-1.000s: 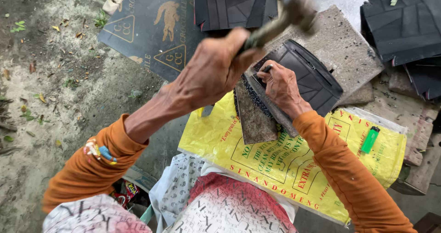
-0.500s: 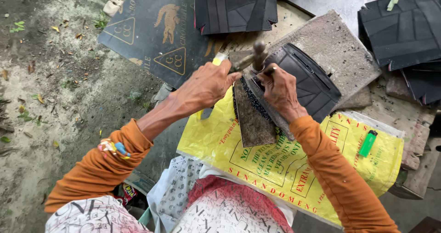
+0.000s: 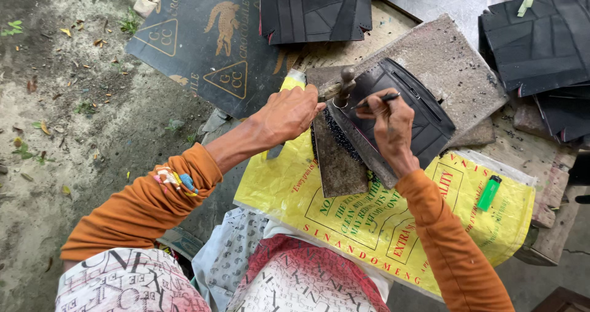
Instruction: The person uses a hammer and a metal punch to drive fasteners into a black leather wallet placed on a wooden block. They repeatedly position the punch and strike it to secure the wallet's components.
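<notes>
The left hand [image 3: 294, 112] is clamped round the handle of a hammer [image 3: 343, 83], whose head rests down against the edge of a black ribbed rubber piece [image 3: 409, 112]. The right hand [image 3: 392, 124] pinches a thin dark spike [image 3: 376, 100] between its fingertips, the point lying on that same rubber piece, just beside the hammer head. The rubber piece lies on a grey stone slab [image 3: 452, 63], with a yellow printed sack [image 3: 375, 217] spread under a flat dark blade [image 3: 335, 161] and a green lighter [image 3: 489, 193] on the sack to the right
</notes>
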